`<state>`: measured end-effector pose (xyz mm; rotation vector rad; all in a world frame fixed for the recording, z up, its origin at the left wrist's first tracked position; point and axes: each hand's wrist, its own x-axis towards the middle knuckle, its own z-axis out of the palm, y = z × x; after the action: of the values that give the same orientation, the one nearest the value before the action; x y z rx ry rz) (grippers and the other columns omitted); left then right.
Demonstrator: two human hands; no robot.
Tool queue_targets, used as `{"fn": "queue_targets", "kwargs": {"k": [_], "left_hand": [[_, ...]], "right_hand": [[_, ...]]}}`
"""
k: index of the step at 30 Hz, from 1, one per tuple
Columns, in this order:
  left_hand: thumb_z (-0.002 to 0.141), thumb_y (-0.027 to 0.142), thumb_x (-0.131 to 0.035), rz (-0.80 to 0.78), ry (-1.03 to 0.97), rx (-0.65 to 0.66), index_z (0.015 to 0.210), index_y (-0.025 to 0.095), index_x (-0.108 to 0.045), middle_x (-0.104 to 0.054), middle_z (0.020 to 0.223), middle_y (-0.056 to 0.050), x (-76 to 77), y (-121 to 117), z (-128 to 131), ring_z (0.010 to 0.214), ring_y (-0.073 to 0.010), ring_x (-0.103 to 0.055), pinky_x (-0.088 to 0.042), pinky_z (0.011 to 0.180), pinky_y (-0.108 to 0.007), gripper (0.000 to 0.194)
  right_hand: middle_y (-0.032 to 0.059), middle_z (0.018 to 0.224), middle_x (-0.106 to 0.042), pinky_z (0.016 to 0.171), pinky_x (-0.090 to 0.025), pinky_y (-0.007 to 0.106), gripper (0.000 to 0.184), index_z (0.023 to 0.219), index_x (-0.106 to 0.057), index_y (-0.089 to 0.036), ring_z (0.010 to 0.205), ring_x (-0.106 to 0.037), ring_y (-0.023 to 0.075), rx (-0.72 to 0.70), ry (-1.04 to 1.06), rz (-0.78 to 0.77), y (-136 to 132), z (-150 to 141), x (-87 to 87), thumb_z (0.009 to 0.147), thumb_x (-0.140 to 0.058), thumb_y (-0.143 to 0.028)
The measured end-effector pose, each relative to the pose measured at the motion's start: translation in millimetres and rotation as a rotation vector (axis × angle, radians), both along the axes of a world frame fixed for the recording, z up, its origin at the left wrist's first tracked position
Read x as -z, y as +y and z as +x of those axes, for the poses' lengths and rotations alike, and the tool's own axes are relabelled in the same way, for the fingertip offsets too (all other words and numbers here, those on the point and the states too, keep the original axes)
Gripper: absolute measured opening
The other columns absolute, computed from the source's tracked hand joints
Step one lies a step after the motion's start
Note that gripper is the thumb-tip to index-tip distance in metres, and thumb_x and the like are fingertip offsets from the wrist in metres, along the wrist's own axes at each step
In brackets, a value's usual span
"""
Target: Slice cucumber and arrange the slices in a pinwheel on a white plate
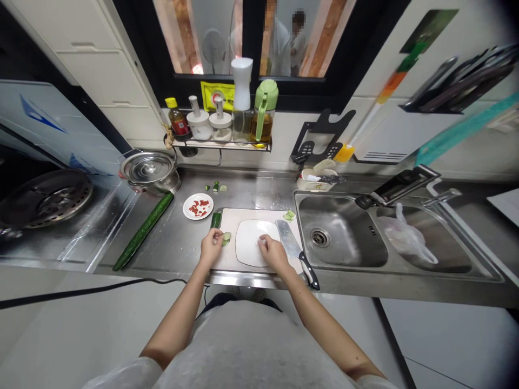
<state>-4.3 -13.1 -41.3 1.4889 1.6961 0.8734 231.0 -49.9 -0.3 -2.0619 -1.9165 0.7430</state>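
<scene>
A white square plate (250, 237) lies on a pale cutting board (239, 216) on the steel counter. My left hand (211, 249) rests at the plate's left edge, fingers curled in a pinch on a thin cucumber slice (226, 236). My right hand (272, 253) sits on the plate's right side with fingers curled, holding its rim or something too small to name. A short cucumber piece (216, 219) lies at the board's far left corner. A cleaver (292, 244) with a black handle lies on the board's right edge.
A whole cucumber (142, 231) lies at left near a steel pot (149, 170). A small plate of red chopped bits (198, 206), cucumber ends (215, 187), a bottle shelf (221, 141) and a double sink (340, 232) holding a plastic bag (407, 237) surround the board.
</scene>
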Motion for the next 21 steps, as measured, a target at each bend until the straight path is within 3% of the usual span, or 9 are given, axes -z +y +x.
{"fn": "queue_targets", "kwargs": {"k": [4,8,14,18,21], "left_hand": [[0.080,0.033,-0.055,-0.008,-0.268,0.086,0.098,0.014,-0.063,-0.067,0.087,-0.006,-12.2,5.8,5.0,0.076,-0.0124,-0.059,-0.048,0.074,-0.025,0.028],[0.076,0.041,-0.060,-0.055,-0.386,0.203,0.097,0.013,-0.064,-0.064,0.081,-0.004,-31.2,4.7,14.7,0.071,-0.0114,-0.055,-0.045,0.068,-0.024,0.034],[0.075,0.036,-0.065,-0.033,-0.462,0.325,0.102,0.016,-0.059,-0.059,0.075,0.000,-56.2,-1.6,27.7,0.070,-0.0096,-0.053,-0.038,0.063,-0.020,0.034],[0.072,0.037,-0.068,-0.034,-0.449,0.214,0.095,0.017,-0.061,-0.059,0.071,0.002,-57.8,-4.5,33.2,0.064,-0.0080,-0.050,-0.035,0.060,-0.019,0.032],[0.072,0.046,-0.066,-0.180,-0.524,0.097,0.088,0.016,-0.060,-0.056,0.060,0.003,-57.9,-8.7,38.2,0.051,-0.0061,-0.044,-0.031,0.052,-0.019,0.035]], "right_hand": [[0.0036,0.090,-0.066,0.072,-0.038,0.025,0.030,0.115,-0.060,-0.020,0.081,-0.058,0.0163,-0.096,0.118,0.069,9.3,-15.9,-14.6,0.091,-0.046,-0.032],[0.0064,0.105,-0.061,0.087,-0.039,0.029,0.027,0.111,-0.062,-0.019,0.099,-0.053,0.0187,-0.195,0.250,0.214,20.2,-28.4,-23.3,0.090,-0.049,-0.030],[0.0037,0.092,-0.061,0.084,-0.040,0.031,0.013,0.084,-0.062,-0.019,0.092,-0.052,0.0180,-0.224,0.422,0.264,26.4,-34.9,-27.5,0.087,-0.052,-0.025],[0.0024,0.084,-0.060,0.080,-0.040,0.031,0.011,0.077,-0.060,-0.019,0.086,-0.051,0.0175,-0.203,0.473,0.283,24.4,-30.7,-28.8,0.085,-0.053,-0.024],[0.0023,0.083,-0.060,0.079,-0.040,0.030,0.013,0.077,-0.060,-0.020,0.086,-0.051,0.0175,-0.184,0.480,0.319,23.2,-25.2,-30.0,0.086,-0.053,-0.024]]}}
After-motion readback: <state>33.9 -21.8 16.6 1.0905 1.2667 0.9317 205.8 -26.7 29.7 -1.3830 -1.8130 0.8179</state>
